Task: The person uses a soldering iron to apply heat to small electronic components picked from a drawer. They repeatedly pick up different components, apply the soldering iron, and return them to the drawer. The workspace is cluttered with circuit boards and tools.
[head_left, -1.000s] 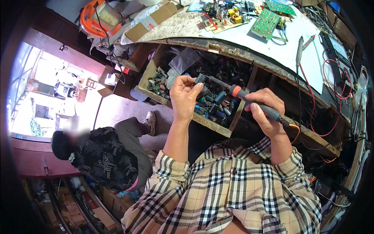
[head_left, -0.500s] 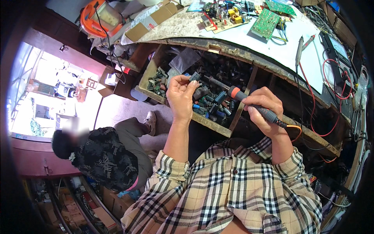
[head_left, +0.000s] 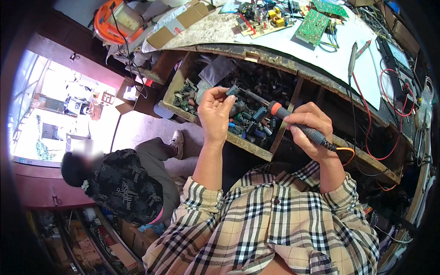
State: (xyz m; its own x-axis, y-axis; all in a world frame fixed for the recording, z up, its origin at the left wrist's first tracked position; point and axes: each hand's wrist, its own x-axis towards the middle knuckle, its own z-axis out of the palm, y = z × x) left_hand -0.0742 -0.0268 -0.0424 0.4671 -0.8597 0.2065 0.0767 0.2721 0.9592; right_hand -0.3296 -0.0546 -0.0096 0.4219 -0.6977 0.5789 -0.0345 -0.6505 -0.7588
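Observation:
Between the thumb and fingers of my left hand [head_left: 213, 114] is a small dark cylindrical component, seemingly a capacitor [head_left: 233, 90], raised above the open drawer [head_left: 250, 146]. My right hand [head_left: 314, 127] is wrapped round the grey and orange handle of a soldering iron [head_left: 286, 113]. The iron's metal shaft points left, and its tip end is close to the capacitor; whether they touch I cannot tell. Beneath both hands the wooden drawer holds a heap of loose capacitors [head_left: 256, 123] and other electronic parts. A clear plastic bag [head_left: 217, 69] lies on the heap.
On the workbench [head_left: 201, 39] above the drawer lie green circuit boards [head_left: 312, 28], a multimeter [head_left: 399, 59] and its test probes [head_left: 353, 57]. Cables hang at the right. An orange container [head_left: 117, 23] stands far left. Another person [head_left: 123, 183] is to my left.
My left hand has shifted slightly right, and the capacitor in it has turned and sits nearer the iron's tip. The right hand and the soldering iron have hardly moved.

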